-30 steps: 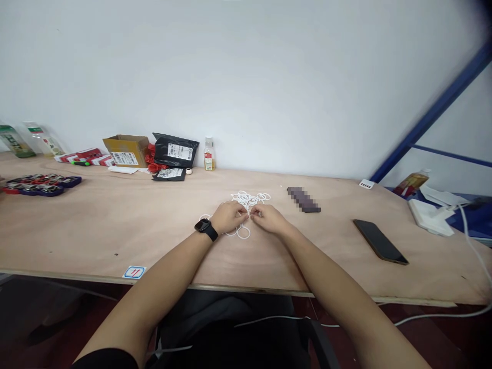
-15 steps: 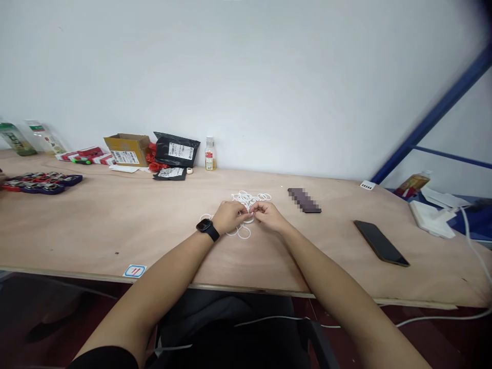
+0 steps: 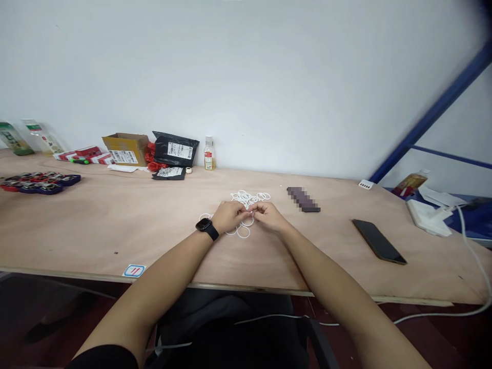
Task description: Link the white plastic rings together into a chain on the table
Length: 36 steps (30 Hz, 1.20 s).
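Spreading across the view, the wooden tabletop (image 3: 77, 220) carries an open cardboard box (image 3: 125, 158) near the wall, left of centre. Close to the tabletop's middle, the left hand (image 3: 227, 216) and right hand (image 3: 270, 218) meet at their fingertips, each pinching. Just beyond them lies a loose heap of white rings (image 3: 243, 198). A black smartwatch (image 3: 203, 224) circles the left wrist. The single white ring (image 3: 248, 226) sits just below the joined fingertips, its upper edge gripped between them.
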{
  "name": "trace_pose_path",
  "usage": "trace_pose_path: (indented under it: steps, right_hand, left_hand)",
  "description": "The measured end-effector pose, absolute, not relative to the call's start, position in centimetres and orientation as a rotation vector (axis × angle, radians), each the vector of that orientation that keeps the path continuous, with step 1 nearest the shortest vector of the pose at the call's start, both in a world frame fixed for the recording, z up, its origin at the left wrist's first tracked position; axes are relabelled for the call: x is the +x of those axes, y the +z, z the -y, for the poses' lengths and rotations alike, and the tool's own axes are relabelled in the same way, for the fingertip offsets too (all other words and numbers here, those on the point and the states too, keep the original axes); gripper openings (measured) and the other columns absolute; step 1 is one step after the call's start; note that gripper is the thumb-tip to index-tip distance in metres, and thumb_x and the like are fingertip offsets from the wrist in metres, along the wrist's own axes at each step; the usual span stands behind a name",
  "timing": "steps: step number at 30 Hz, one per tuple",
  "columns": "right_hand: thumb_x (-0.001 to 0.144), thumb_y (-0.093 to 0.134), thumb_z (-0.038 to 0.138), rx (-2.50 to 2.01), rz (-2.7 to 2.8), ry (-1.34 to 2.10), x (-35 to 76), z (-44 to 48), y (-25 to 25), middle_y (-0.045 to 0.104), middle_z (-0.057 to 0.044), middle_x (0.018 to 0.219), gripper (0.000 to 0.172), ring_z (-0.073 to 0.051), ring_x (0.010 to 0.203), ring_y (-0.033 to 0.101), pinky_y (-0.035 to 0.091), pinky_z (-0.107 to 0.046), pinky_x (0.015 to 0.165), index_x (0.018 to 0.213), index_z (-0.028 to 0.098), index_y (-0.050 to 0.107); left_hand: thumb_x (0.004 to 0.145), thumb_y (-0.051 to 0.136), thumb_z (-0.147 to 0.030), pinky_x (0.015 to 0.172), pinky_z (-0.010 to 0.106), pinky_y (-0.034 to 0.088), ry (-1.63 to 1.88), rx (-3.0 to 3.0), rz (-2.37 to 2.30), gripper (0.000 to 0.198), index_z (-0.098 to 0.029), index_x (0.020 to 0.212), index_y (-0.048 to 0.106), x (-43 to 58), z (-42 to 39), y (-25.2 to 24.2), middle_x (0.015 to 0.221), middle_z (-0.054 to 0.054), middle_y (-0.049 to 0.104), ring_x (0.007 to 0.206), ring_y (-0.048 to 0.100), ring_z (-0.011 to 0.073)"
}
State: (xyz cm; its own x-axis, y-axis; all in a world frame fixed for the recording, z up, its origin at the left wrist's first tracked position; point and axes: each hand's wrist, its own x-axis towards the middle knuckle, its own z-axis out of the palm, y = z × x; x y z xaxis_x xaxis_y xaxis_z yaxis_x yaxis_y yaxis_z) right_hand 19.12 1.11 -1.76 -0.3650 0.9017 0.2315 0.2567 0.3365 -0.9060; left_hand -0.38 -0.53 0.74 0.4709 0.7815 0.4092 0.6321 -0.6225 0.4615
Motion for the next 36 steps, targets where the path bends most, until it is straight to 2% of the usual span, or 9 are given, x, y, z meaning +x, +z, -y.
trace_pose_path:
  steps: [8,14,17,19,23,27,31,36]
  right_hand:
    - [0.063,0.053,0.018,-1.133,1.886,0.828,18.8,-0.8,-1.1,0.061,0.002,0.062,0.015,-0.011,0.056,0.049,0.036,-0.021,0.053,0.069,0.017,0.068]
    - [0.064,0.049,0.013,-1.094,2.022,0.744,19.0,-0.5,-0.4,0.066,0.000,0.065,0.020,-0.014,0.065,0.057,0.042,-0.023,0.062,0.062,0.019,0.068]
    - [0.068,0.047,0.013,-1.087,2.016,0.736,19.3,-0.3,-0.3,0.068,0.000,0.070,0.026,-0.015,0.069,0.059,0.044,-0.024,0.065,0.071,0.019,0.071]
    - [0.070,0.044,0.013,-1.101,2.004,0.749,19.5,-0.2,-0.1,0.066,0.001,0.068,0.029,-0.015,0.067,0.058,0.043,-0.023,0.063,0.078,0.019,0.072]
    - [0.071,0.043,0.012,-1.092,2.154,0.744,19.9,0.0,0.4,0.065,0.001,0.065,0.029,-0.015,0.064,0.057,0.042,-0.024,0.062,0.074,0.019,0.071]
    - [0.072,0.046,0.011,-1.058,2.335,0.543,20.0,0.0,0.7,0.070,-0.002,0.075,0.028,-0.018,0.077,0.062,0.044,-0.027,0.074,0.071,0.020,0.072]
    - [0.073,0.049,0.012,-1.205,2.358,0.446,20.1,-0.3,0.3,0.072,-0.002,0.076,0.026,-0.019,0.076,0.062,0.043,-0.027,0.070,0.073,0.021,0.073]
    - [0.070,0.054,0.009,-1.368,2.326,0.414,20.3,-0.5,-0.4,0.074,-0.001,0.085,0.030,-0.018,0.075,0.063,0.043,-0.026,0.067,0.088,0.023,0.074]
  left_hand:
    - [0.089,0.059,-0.038,0.068,0.024,0.041,0.798,2.480,-1.148,0.024,-0.019,0.083,0.073,-0.1,0.5,0.4,0.080,0.002,0.072,0.073,0.061,0.0142]
    - [0.087,0.061,-0.041,0.073,0.025,0.043,0.776,2.518,-1.047,0.025,-0.020,0.080,0.073,0.0,0.6,0.3,0.080,0.002,0.072,0.076,0.062,0.0148]
    - [0.093,0.050,-0.046,0.078,0.027,0.045,0.799,2.511,-1.056,0.037,-0.019,0.079,0.072,-0.3,0.1,0.2,0.080,0.004,0.071,0.080,0.061,0.0160]
    - [0.097,0.040,-0.042,0.085,0.029,0.045,0.833,2.489,-1.098,0.044,-0.019,0.081,0.073,-0.6,-0.3,0.0,0.083,0.005,0.070,0.085,0.060,0.0171]
    - [0.089,0.049,-0.027,0.098,0.038,0.041,0.809,2.472,-1.365,0.028,-0.023,0.096,0.076,-0.9,-0.9,-0.8,0.106,0.008,0.067,0.104,0.056,0.0233]
    - [0.082,0.053,-0.020,0.102,0.046,0.037,0.650,2.449,-1.529,0.031,-0.030,0.098,0.077,-0.9,-0.9,-1.5,0.123,0.006,0.060,0.119,0.048,0.0293]
    - [0.081,0.054,-0.021,0.102,0.049,0.034,0.585,2.442,-1.548,0.029,-0.032,0.098,0.076,-0.8,-0.6,-1.6,0.124,0.006,0.060,0.121,0.044,0.0303]
    - [0.080,0.060,-0.029,0.100,0.050,0.032,0.605,2.406,-1.607,0.016,-0.025,0.084,0.075,-0.7,-0.3,-1.0,0.119,0.008,0.063,0.118,0.046,0.0314]
